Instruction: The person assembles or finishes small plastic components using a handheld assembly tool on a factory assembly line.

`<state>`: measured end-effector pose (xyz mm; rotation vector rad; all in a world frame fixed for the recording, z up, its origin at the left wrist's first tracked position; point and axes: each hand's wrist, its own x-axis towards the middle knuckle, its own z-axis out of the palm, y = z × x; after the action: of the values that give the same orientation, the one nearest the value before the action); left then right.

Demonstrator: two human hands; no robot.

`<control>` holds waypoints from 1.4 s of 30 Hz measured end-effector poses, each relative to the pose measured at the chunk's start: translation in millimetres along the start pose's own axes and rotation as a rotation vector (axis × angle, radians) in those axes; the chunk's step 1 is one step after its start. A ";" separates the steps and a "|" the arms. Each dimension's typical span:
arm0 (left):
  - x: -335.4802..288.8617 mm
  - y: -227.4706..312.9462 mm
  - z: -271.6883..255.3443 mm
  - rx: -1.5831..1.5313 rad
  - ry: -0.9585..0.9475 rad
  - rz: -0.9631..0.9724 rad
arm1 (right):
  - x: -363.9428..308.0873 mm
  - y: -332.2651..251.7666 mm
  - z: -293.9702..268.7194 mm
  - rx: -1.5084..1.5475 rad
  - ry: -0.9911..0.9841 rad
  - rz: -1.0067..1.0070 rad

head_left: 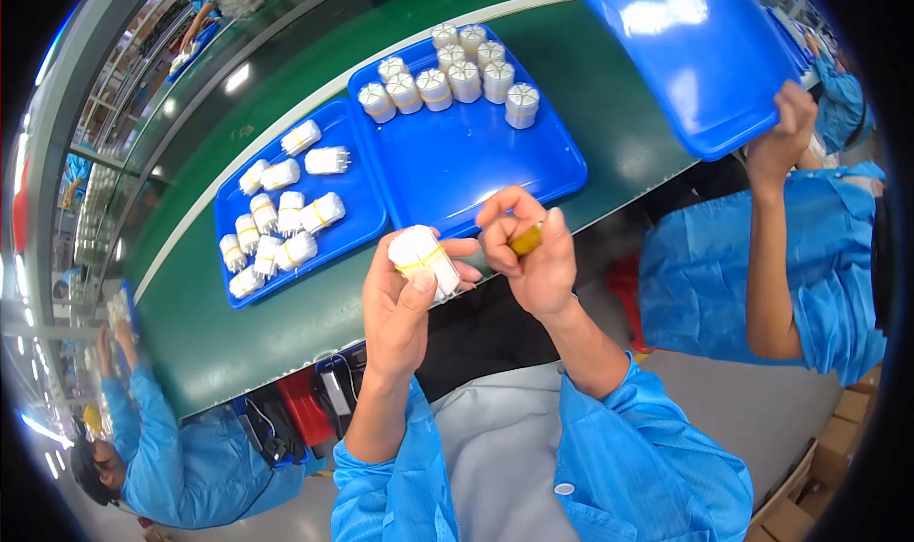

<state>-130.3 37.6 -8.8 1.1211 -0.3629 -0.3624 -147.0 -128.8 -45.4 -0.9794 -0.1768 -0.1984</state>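
Observation:
My left hand (392, 318) is wrapped round a bundle of white pieces (415, 251) with a yellow band about its middle. Close beside it, my right hand (545, 274) is closed on a small yellow-brown piece (526, 240), whose exact kind I cannot make out. Both hands are just off the table's near edge. Beyond them lies a blue tray (476, 176) with several white bundles upright in its far part. To its left, another blue tray (373, 207) holds several yellow-banded white bundles lying loosely on their sides.
Both trays rest on a green table (305, 337). At the right, a co-worker's hand (783, 133) grips a tilted blue tray (705, 76) over the table. Another person in blue (195, 471) sits at the lower left. Brown cartons (838, 437) are on the floor at the right.

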 end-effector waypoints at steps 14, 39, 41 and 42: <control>-7.1 -14.7 -4.5 -0.346 -0.103 -0.036 | -4.0 16.6 2.2 0.137 0.060 -0.013; -7.8 -20.1 15.9 0.552 -0.211 0.768 | -7.7 32.7 -2.3 0.141 0.026 0.035; -9.2 -16.4 12.1 0.610 -0.246 0.787 | -8.5 32.2 -3.3 0.141 0.031 0.047; -10.6 -15.4 9.1 0.678 -0.276 0.809 | -9.8 32.5 -3.4 0.147 0.028 0.059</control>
<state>-145.3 29.2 -20.4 1.4655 -1.1963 0.3626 -148.3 -113.1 -75.8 -0.8339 -0.1351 -0.1427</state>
